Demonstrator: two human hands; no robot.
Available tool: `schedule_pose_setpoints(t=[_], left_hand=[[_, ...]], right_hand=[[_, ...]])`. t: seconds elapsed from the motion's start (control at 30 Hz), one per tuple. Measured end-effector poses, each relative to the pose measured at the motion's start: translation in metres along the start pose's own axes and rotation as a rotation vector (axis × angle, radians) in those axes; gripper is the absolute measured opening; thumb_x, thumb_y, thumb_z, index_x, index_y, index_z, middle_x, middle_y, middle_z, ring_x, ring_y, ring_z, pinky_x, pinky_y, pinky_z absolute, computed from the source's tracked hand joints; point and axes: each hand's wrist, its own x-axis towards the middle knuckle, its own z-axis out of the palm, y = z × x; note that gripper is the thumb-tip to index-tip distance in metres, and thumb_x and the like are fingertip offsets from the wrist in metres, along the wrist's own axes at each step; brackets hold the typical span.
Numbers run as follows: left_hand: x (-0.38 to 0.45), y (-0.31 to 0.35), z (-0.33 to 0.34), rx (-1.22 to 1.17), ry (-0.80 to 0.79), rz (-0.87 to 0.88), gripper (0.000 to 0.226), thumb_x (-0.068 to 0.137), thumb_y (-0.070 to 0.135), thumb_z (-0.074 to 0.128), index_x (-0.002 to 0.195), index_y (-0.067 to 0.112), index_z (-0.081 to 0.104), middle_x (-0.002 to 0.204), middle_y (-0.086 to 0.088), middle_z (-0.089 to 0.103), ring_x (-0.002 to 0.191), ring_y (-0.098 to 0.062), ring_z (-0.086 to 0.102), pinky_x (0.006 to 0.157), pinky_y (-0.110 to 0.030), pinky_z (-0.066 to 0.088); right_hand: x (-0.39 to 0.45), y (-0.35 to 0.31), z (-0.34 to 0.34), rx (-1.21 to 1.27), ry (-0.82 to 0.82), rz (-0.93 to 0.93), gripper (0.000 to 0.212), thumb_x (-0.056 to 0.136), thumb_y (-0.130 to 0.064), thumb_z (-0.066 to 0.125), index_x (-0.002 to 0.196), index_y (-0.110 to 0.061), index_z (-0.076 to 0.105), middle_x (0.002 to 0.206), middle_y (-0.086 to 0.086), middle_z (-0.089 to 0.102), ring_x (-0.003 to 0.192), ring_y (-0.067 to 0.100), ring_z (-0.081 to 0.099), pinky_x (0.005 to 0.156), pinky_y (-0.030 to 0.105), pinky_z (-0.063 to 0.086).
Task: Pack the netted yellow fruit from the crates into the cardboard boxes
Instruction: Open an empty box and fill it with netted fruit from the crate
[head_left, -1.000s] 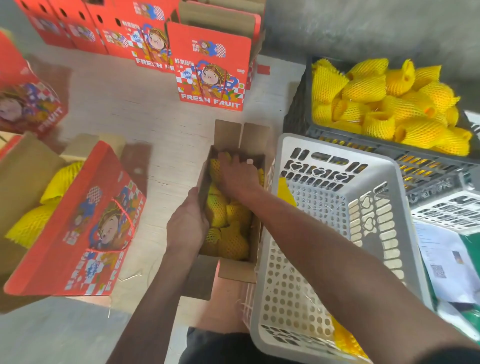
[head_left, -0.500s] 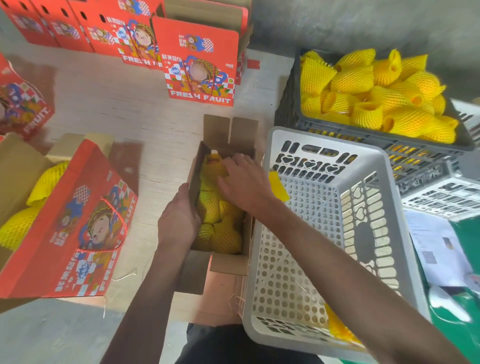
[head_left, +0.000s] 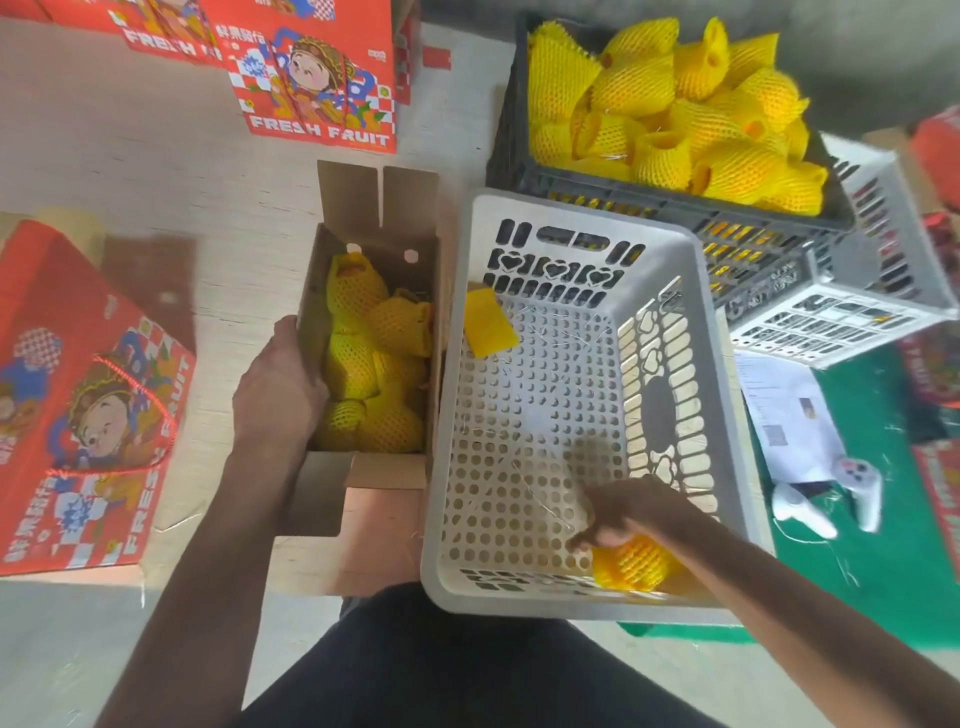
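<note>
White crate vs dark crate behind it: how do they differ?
The white crate is nearly empty: one netted fruit under the right hand and a loose yellow net. The dark crate is heaped with netted fruit. The white one sits nearer the person. Both are perforated plastic.

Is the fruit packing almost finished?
Not yet. The open box already holds several netted fruit, steadied by the left hand. The right hand grips a fruit in the nearly emptied white crate. The dark crate is piled full.
</note>
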Motion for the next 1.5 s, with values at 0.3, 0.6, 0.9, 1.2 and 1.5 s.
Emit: schedule_pose_setpoints(t=[0.3, 0.6, 0.9, 1.2, 1.5], left_hand=[[-0.001, 0.001, 0.000, -0.005, -0.001, -0.003, 0.044, 0.095, 0.014, 0.062, 0.135, 0.013, 0.044, 0.116, -0.023, 0.066, 0.102, -0.050, 0.062, 0.092, -0.057, 0.052], [0.001, 0.000, 0.001, -0.006, 0.001, -0.005, 0.043, 0.097, 0.016, 0.060, 0.137, 0.011, 0.045, 0.117, -0.025, 0.066, 0.103, -0.052, 0.062, 0.091, -0.057, 0.050], [0.002, -0.002, 0.003, -0.010, 0.002, -0.003, 0.040, 0.098, 0.016, 0.059, 0.135, 0.012, 0.045, 0.116, -0.023, 0.066, 0.101, -0.050, 0.062, 0.091, -0.056, 0.051], [0.003, -0.004, 0.005, -0.022, 0.041, 0.017, 0.039, 0.098, 0.016, 0.057, 0.135, 0.013, 0.046, 0.118, -0.021, 0.067, 0.103, -0.048, 0.064, 0.089, -0.054, 0.051], [0.003, -0.010, 0.008, 0.017, 0.053, -0.010, 0.036, 0.092, 0.015, 0.057, 0.125, 0.019, 0.042, 0.099, -0.016, 0.068, 0.091, -0.043, 0.065, 0.070, -0.041, 0.042]], right_hand=[[-0.001, -0.026, 0.030, -0.229, 0.131, 0.196, 0.084, 0.089, -0.055, 0.071, 0.153, -0.014, 0.036, 0.140, 0.006, 0.056, 0.124, 0.029, 0.060, 0.101, 0.044, 0.055], [-0.006, -0.026, 0.023, -0.046, 0.131, 0.227, 0.078, 0.095, -0.042, 0.070, 0.154, -0.006, 0.036, 0.147, 0.017, 0.047, 0.132, 0.035, 0.054, 0.106, 0.046, 0.052], [-0.013, 0.010, -0.018, 0.439, 0.100, 0.042, 0.063, 0.097, -0.021, 0.064, 0.155, -0.014, 0.039, 0.150, 0.010, 0.052, 0.131, 0.028, 0.054, 0.095, 0.036, 0.049], [-0.091, -0.080, -0.167, 0.642, 0.735, -0.784, 0.054, 0.088, -0.052, 0.074, 0.134, -0.046, 0.045, 0.130, -0.024, 0.054, 0.106, 0.009, 0.063, 0.085, 0.030, 0.051], [-0.011, -0.206, -0.174, -0.315, 0.881, -0.740, 0.060, 0.094, -0.028, 0.067, 0.145, -0.017, 0.037, 0.142, 0.008, 0.045, 0.096, 0.035, 0.068, 0.062, 0.040, 0.051]])
